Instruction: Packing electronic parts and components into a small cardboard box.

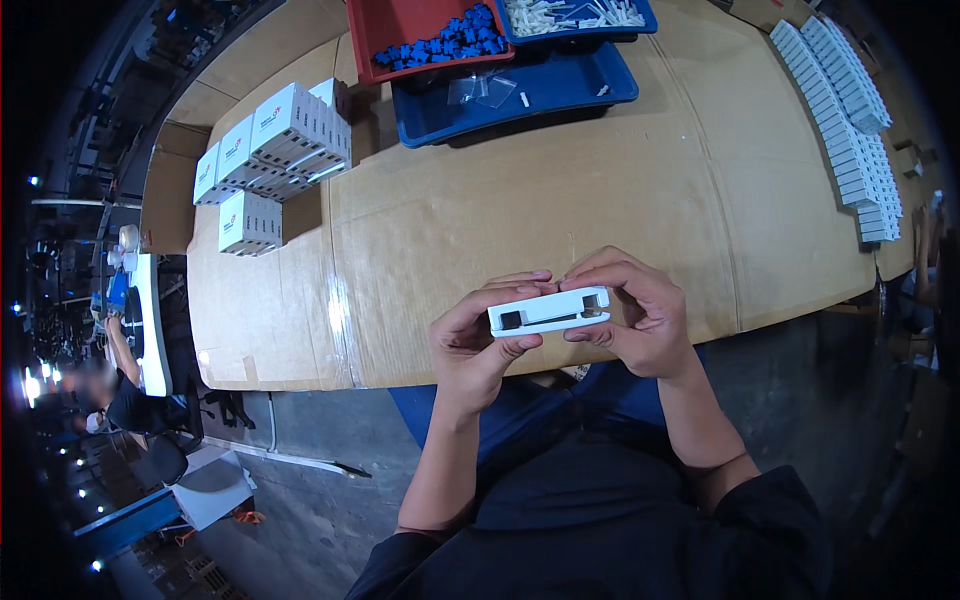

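Between my two hands, over the near edge of the cardboard-covered table [500, 220], is a white plastic housing [551, 310]. It is a flat rectangular block with a long dark slot and a dark square opening at its left end. My left hand [482, 325] grips the left end, thumb below and fingers along the top. My right hand [640, 312] holds the right end the same way, its fingertips bent over the top edge. Whatever lies behind the housing is hidden.
White boxes [285, 130] stand stacked at the left. Toward the back are a red bin [365, 45] of blue plastic pieces [450, 40], a blue bin [580, 32] of white parts and a blue tray [520, 115]. Long rows of white housings [835, 120] line the right; a person [130, 400] sits far left.
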Motion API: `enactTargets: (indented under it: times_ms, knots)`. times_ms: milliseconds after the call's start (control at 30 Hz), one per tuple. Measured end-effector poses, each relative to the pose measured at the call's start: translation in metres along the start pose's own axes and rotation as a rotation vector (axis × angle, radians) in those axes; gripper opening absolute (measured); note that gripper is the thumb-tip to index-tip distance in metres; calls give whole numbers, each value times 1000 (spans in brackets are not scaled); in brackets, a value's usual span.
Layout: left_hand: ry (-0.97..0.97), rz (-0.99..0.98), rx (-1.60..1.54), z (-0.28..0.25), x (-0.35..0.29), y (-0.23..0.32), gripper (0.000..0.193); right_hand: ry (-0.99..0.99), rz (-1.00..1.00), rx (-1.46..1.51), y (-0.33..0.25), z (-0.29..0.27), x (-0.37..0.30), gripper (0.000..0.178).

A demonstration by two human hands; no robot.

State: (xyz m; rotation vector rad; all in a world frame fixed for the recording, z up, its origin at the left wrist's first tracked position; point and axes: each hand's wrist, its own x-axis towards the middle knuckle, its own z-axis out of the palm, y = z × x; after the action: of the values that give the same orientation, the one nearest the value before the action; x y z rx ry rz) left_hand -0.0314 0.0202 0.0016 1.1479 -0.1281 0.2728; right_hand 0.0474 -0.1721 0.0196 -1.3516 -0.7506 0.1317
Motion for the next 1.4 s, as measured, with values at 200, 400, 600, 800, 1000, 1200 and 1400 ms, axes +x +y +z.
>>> enactTargets:
  times_ms: [200,400,600,800,1000,1200,1400]
  knots:
    - [-18,-46,26,1,1,5,40,1,-33,-21,3,0,-2,34]
    - [106,-175,62,6,1,20,40,75,149,136,4,3,-7,35]
    - [13,-120,452,-2,-1,30,40,44,14,-212,-16,7,10,40]
    - [-77,-56,613,8,-2,38,31,-66,-89,-223,-9,4,2,37]
    - [76,-21,120,4,-13,20,33,70,68,54,-11,13,4,33]
    - [-10,-16,85,6,-6,30,42,42,128,233,-9,9,-6,35]
    - [-20,25,101,2,-7,25,39,-31,-23,34,-7,9,-3,33]
